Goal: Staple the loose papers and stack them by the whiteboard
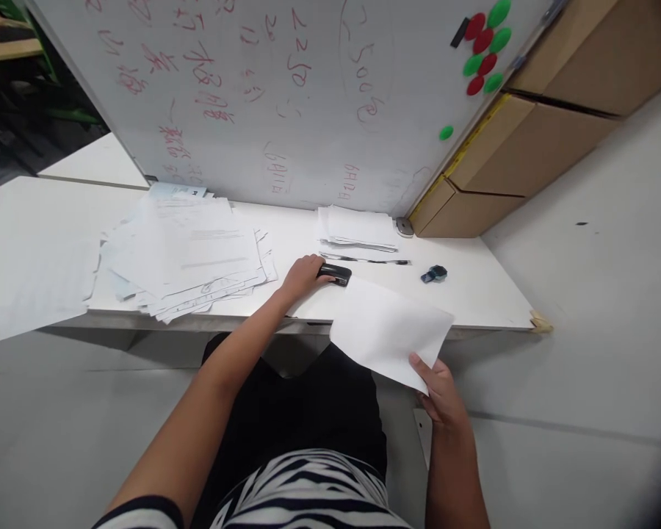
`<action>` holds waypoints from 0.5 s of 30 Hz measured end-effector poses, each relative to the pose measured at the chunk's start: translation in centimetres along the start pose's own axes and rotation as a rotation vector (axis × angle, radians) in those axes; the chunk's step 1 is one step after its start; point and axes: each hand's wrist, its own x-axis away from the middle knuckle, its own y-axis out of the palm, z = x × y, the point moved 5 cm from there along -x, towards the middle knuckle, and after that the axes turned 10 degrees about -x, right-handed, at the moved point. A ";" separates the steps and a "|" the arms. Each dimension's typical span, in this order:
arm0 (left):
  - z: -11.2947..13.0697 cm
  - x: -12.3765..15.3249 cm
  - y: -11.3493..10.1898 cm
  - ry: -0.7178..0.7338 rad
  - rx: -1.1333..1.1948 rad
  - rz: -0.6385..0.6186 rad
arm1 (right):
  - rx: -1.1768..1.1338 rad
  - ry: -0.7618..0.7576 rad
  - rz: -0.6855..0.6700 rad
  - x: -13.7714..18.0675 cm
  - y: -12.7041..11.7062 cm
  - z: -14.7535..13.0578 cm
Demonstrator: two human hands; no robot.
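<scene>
My left hand (pixel 302 278) reaches over the white table (pixel 490 294) and closes on a black stapler (pixel 336 274) lying near the front edge. My right hand (pixel 438 386) pinches the lower corner of a white sheet of paper (pixel 391 330), which hangs partly over the table's front edge. A neat stack of papers (pixel 358 228) sits behind the stapler, with a black pen (pixel 374 260) in front of it. A small dark blue object (pixel 434 275) lies to the right of the stapler.
A loose spread of papers (pixel 187 257) covers the table's left half. A whiteboard (pixel 286 95) with red writing and red and green magnets (pixel 485 44) leans behind the table. Cardboard boxes (pixel 529 147) stand at the right. Grey floor surrounds.
</scene>
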 end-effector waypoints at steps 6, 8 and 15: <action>0.0 0.2 -0.1 -0.011 -0.002 -0.005 | 0.104 -0.015 -0.013 -0.5 0.7 0.7; 0.0 0.2 -0.1 -0.015 -0.004 -0.015 | 0.162 -0.017 0.008 -0.9 0.8 1.2; 0.1 0.3 -0.2 -0.014 0.004 -0.014 | 0.193 0.012 0.015 -0.5 0.5 1.6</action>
